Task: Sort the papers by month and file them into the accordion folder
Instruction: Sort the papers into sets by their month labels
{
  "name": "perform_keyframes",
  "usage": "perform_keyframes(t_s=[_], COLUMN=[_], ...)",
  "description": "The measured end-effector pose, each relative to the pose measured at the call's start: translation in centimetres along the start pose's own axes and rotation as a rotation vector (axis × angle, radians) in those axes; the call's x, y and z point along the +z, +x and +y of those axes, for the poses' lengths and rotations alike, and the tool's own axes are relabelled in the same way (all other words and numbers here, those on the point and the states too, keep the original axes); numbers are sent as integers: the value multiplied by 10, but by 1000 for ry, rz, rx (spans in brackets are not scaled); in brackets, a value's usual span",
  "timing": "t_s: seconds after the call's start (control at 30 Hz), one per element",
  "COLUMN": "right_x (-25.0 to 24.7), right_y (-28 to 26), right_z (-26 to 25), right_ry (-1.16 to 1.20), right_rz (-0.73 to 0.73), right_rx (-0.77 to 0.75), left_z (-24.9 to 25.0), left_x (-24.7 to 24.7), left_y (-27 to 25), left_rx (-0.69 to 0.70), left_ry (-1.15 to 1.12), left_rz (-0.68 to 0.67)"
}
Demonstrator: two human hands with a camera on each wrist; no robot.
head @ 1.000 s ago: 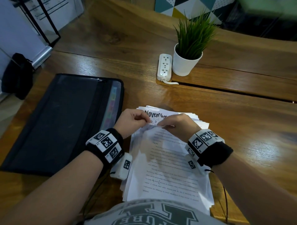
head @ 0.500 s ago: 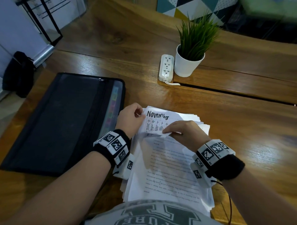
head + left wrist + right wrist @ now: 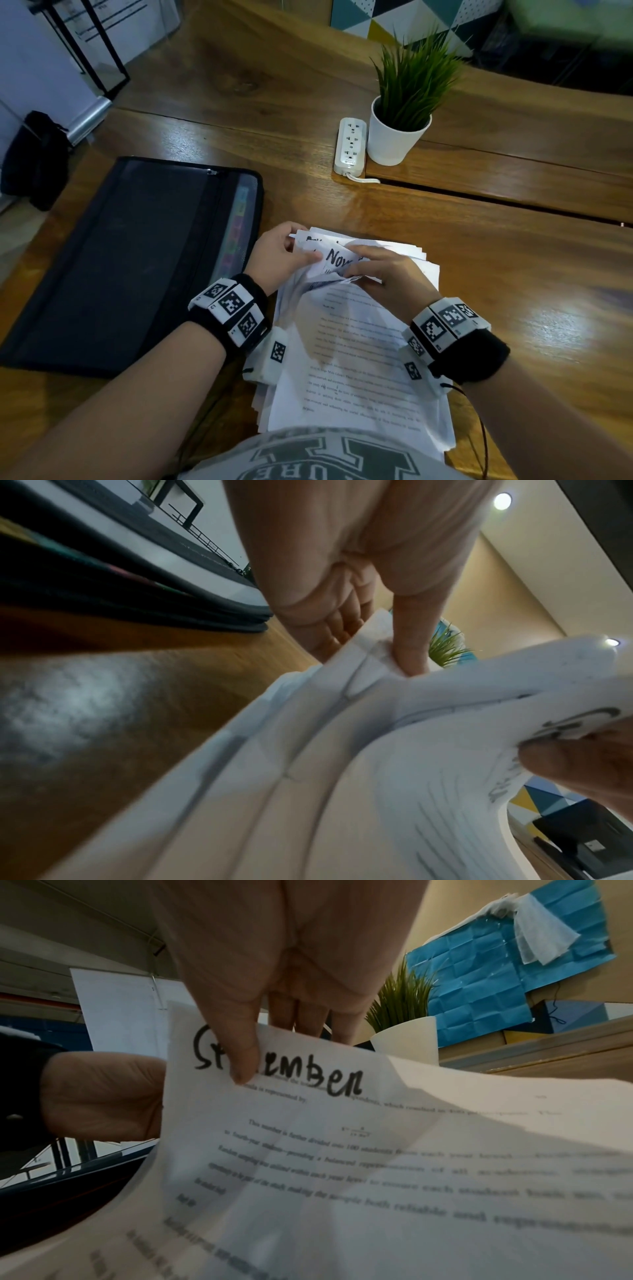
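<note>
Stack of papers (image 3: 359,342) lies on the worktop (image 3: 513,274), long axis running away from the person. Folder (image 3: 120,260) lies flat just left of the stack, its long axis parallel to it, coloured tab pockets (image 3: 238,233) along the edge facing the stack; no sheets visible in the pockets. Both hands work the stack's far end. Left hand (image 3: 277,255) pinches the lifted far-left corners, thumb on top. Right hand (image 3: 387,274) pinches a top sheet headed "September" (image 3: 274,1066), thumb over the heading; a "Nov…" sheet (image 3: 337,262) shows beneath. Left hand is nearer the folder, so filing likely goes leftward. Plant pot (image 3: 397,140) and power strip (image 3: 350,144) stand beyond the stack.
</note>
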State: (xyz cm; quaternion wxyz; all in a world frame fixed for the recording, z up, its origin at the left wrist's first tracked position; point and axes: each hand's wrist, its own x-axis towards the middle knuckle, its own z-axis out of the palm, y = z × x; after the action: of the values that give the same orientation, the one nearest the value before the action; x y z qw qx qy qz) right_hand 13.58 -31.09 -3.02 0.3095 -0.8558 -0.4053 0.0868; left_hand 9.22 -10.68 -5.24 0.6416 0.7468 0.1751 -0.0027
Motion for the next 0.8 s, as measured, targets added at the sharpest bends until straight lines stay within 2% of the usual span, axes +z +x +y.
perform_keyframes(t_s=[0.07,0.13,0.27,0.43,0.57,0.67,0.8], right_x=[1,2,1,-3,-3,-1,-2], right_y=[-2,-5,-14,-12,-10,-9,-9], right_z=[1,3,2,-1,-4,-5,-7], right_ry=[-51,-79,-86,-76,-60,-52,1], right_rz=[75,126,61,30,34,79,37], right_rx=[-54,-44,-3,10,-28,-21,117], left_z=[-2,-8,-16,-14,-13,-8,0], left_x=[-2,-5,-8,-8,-8,-8,-11], left_y=[0,2,4,4,6,9,12], left_rx=[-1,-7,10,75,46,62,50], left_ry=[18,33,106,294,454,410,289], left_rz=[10,32,63,0,-15,22,44])
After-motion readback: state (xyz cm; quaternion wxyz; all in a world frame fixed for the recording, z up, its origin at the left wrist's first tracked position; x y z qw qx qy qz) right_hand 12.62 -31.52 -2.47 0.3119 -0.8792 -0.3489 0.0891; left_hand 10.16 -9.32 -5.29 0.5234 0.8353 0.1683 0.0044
